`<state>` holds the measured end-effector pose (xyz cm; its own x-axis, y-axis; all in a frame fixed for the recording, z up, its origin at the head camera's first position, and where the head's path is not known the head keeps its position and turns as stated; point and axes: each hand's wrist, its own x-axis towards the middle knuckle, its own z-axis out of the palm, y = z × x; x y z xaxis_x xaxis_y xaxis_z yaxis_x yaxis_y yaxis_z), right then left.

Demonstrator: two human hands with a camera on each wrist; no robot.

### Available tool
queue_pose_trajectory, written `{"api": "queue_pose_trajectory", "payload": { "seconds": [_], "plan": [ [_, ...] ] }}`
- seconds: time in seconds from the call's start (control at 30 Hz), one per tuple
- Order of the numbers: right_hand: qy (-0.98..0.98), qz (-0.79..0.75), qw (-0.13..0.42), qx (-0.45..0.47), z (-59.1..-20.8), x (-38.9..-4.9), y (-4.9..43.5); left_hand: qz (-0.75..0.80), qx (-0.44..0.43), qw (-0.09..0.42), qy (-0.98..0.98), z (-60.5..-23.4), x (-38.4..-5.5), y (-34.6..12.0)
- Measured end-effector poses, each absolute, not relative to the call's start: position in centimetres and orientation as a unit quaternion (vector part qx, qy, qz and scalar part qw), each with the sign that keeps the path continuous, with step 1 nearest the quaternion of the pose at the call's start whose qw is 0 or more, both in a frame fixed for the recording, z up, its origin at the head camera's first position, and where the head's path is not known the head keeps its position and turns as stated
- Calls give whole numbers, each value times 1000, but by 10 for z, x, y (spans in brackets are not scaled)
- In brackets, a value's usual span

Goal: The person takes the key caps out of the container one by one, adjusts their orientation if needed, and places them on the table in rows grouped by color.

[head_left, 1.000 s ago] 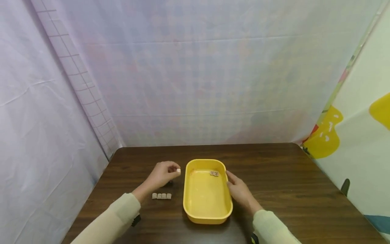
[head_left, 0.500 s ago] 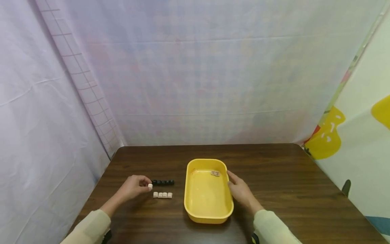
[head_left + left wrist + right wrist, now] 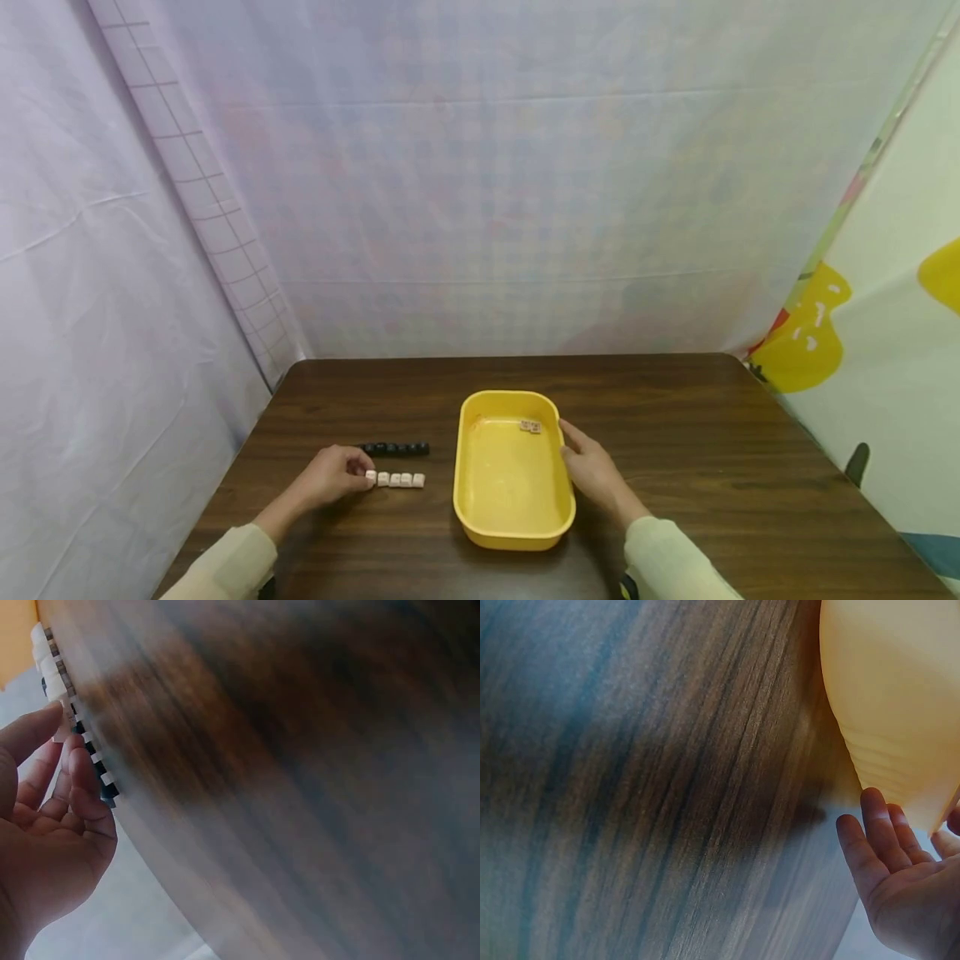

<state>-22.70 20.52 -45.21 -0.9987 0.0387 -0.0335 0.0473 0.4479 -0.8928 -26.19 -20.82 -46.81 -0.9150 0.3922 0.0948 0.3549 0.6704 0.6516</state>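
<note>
My left hand (image 3: 333,477) pinches a white keycap (image 3: 371,477) between thumb and fingertips at the left end of a row of white keycaps (image 3: 406,480) on the table. In the left wrist view, the thumb and a finger of that hand (image 3: 56,832) hold the keycap at the row's end. Just behind runs a row of black keycaps (image 3: 401,449), its left end partly hidden by the hand. My right hand (image 3: 592,475) rests against the right side of the yellow tray (image 3: 514,542). In the right wrist view, its fingers (image 3: 880,836) lie fairly straight by the tray's outer wall.
Two small pale pieces with dark markings (image 3: 529,427) lie inside the tray near its far right corner. The dark wood table (image 3: 675,417) reaches back to a pale patterned curtain (image 3: 487,208), with a white curtain (image 3: 112,333) at left.
My left hand came left with a white keycap from near the tray, then moved slightly nearer, setting it against the white row's left end. The right hand and tray stay put.
</note>
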Motion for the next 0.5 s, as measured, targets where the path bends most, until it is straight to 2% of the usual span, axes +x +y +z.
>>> {"api": "queue_pose_trajectory", "payload": {
  "seconds": [0.5],
  "plan": [
    [851,-524,5,25,-452,-227,205,355,206,39,911,-470,-260,-208]
  ]
}}
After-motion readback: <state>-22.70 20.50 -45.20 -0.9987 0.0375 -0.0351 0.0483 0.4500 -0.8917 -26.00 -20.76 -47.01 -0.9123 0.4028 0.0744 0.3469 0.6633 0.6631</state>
